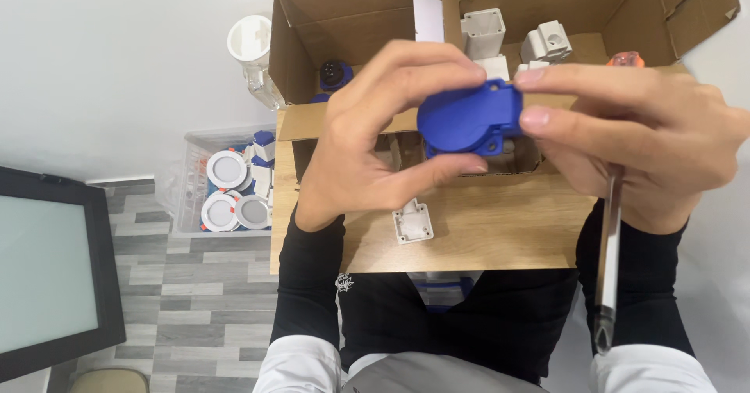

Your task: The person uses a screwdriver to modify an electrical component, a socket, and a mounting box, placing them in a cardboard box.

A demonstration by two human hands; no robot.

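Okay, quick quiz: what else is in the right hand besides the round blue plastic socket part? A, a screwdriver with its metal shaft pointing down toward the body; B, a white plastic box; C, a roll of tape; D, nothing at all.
A: the right hand pinches the round blue plastic socket part together with the left hand, and a screwdriver hangs from its grip.

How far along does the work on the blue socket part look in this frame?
Already done: one white housing lies out on the wooden table. In hand: left hand and right hand pinch the blue socket part, a screwdriver tucked under the right. Left: white parts remain in the cardboard box.
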